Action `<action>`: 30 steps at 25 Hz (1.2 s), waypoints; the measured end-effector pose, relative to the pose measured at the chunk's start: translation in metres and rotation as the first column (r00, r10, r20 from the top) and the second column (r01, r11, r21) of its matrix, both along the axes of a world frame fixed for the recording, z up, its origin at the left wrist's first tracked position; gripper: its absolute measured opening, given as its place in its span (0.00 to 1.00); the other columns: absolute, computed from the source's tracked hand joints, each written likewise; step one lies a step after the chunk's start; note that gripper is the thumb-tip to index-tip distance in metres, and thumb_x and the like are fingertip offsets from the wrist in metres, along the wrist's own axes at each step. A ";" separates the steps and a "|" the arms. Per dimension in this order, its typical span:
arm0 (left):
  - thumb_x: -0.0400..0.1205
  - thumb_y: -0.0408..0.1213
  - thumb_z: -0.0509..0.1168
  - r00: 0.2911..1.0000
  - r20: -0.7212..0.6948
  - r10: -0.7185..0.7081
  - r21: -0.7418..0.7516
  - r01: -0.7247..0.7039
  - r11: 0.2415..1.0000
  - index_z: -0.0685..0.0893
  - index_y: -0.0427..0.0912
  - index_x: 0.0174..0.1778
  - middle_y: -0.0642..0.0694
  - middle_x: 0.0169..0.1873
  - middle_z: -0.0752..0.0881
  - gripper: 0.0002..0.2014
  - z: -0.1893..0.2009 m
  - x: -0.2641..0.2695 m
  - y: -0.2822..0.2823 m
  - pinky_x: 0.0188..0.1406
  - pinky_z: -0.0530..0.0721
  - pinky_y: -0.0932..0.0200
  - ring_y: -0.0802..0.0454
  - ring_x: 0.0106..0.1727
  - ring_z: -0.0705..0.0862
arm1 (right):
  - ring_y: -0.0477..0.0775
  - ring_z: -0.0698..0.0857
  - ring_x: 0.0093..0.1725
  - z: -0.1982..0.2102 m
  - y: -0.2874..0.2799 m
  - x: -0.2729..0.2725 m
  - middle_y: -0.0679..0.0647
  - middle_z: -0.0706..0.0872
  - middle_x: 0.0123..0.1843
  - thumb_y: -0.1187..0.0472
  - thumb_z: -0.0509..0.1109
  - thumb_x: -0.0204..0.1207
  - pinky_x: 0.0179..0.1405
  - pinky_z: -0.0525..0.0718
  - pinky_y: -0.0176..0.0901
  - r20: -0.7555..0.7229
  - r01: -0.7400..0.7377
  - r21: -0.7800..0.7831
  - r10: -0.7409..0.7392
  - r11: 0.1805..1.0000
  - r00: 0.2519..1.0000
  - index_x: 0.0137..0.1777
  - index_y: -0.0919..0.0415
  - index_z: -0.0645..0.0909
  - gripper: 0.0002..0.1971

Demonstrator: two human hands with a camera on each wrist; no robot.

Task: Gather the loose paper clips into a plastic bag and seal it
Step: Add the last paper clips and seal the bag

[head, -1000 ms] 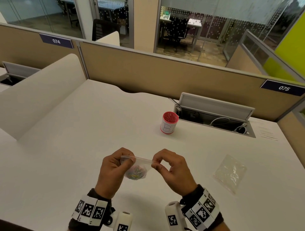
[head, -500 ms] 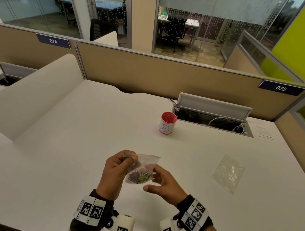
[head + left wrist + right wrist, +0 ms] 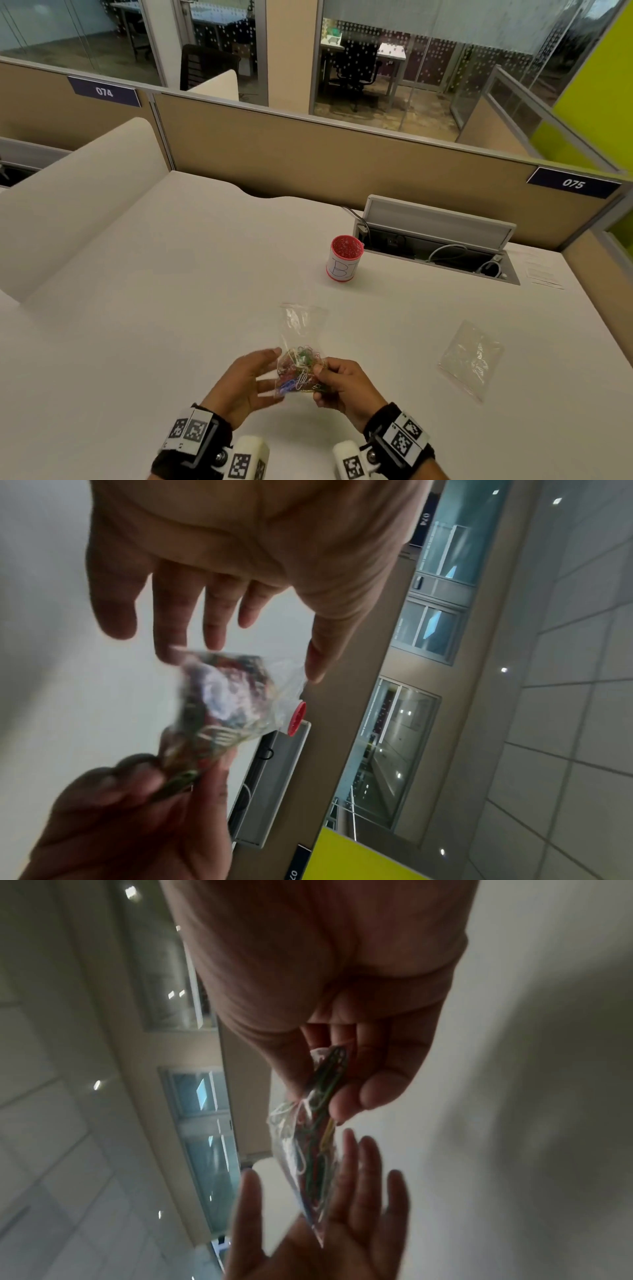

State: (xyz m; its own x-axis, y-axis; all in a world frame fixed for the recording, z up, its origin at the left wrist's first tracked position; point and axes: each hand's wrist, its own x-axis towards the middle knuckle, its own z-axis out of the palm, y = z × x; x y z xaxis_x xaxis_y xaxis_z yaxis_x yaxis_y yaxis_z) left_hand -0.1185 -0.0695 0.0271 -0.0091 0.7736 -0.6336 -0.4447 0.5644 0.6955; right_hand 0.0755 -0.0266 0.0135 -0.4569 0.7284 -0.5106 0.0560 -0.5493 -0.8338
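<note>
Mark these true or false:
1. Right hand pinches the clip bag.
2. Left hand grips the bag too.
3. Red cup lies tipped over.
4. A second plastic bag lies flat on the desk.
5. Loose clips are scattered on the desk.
1. True. The right hand pinches the lower part of the clip bag.
2. False. The left hand is open, fingers straight, beside the bag.
3. False. The red cup stands upright by the cable tray.
4. True. The second plastic bag lies flat to the right.
5. False. No loose clips show on the desk; the paper clips sit inside the bag.
</note>
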 end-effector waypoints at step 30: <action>0.71 0.12 0.63 0.983 -0.181 0.035 0.126 -0.012 0.992 0.77 0.35 0.33 0.39 0.30 0.84 0.13 -0.052 0.068 0.021 0.25 0.79 0.64 0.49 0.31 0.80 | 0.45 0.85 0.55 -0.037 0.010 0.069 0.43 0.88 0.54 0.51 0.76 0.63 0.56 0.85 0.46 0.407 -0.278 0.356 0.120 0.892 0.906 0.36 0.37 0.85 0.06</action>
